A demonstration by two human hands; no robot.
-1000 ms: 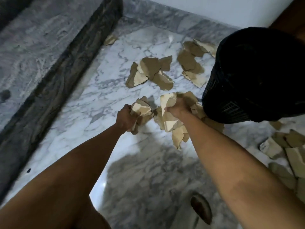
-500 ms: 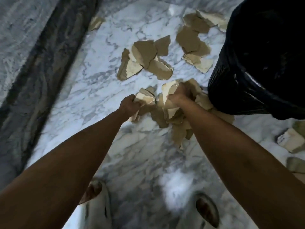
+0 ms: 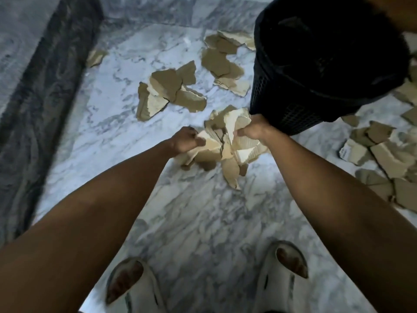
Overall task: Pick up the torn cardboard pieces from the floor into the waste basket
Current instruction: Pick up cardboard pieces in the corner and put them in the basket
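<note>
Now: left hand (image 3: 184, 141) and right hand (image 3: 256, 129) clenched on one cardboard bundle (image 3: 222, 143), lifted above marble floor (image 3: 112, 123), just beside black waste basket (image 3: 279, 109); loose pieces (image 3: 167, 91) scattered around.

Both hands (image 3: 222, 137) — fingers (image 3: 240, 132) clenched

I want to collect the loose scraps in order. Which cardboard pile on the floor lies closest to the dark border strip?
The single small scrap at the far left, touching the dark border strip. The other piles lie out on the white marble or beside the waste basket.

Marble floor (image 3: 203, 222) under scattered cardboard pieces (image 3: 171, 91), basket (image 3: 293, 105)
</note>
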